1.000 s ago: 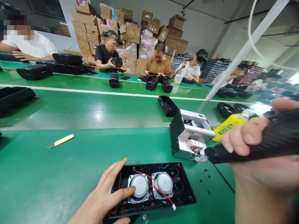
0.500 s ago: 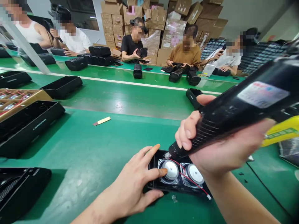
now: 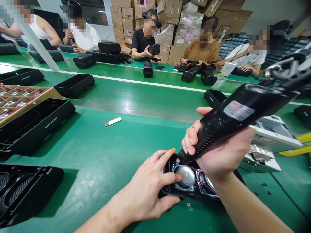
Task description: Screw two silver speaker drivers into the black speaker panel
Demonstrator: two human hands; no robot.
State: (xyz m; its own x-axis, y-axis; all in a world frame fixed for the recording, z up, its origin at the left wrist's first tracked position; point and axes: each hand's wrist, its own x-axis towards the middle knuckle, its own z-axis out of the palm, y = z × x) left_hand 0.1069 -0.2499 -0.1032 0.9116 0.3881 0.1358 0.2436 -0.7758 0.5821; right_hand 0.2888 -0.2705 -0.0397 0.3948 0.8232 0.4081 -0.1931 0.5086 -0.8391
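Observation:
My right hand [image 3: 218,153] is wrapped around a black electric screwdriver [image 3: 218,121], tilted with its tip down at the far left corner of a black speaker housing [image 3: 167,191]. A small clear piece [image 3: 178,160] sits by the tip. In the housing lie two round speaker drivers with silver backs, the left driver [image 3: 187,175] plainly seen and the right driver [image 3: 211,183] partly behind my right wrist. Red wires run across them. My left hand [image 3: 152,184] spans the housing's left end, a fingertip on the left driver and the thumb along the near edge.
Black speaker shells [image 3: 41,126] and a grille front [image 3: 21,191] stand at left, beside a divided carton [image 3: 29,100] of drivers. A craft knife [image 3: 112,121] lies mid-table. Loose screws [image 3: 264,184] and a metal device [image 3: 264,158] are at right. Co-workers [image 3: 145,42] sit across the green bench.
The view has shifted, so the bench things sit further right. The screwdriver's rear end appears lower and further away, uncovering the metal device. Its tip stays at the housing's corner; my left hand keeps its hold.

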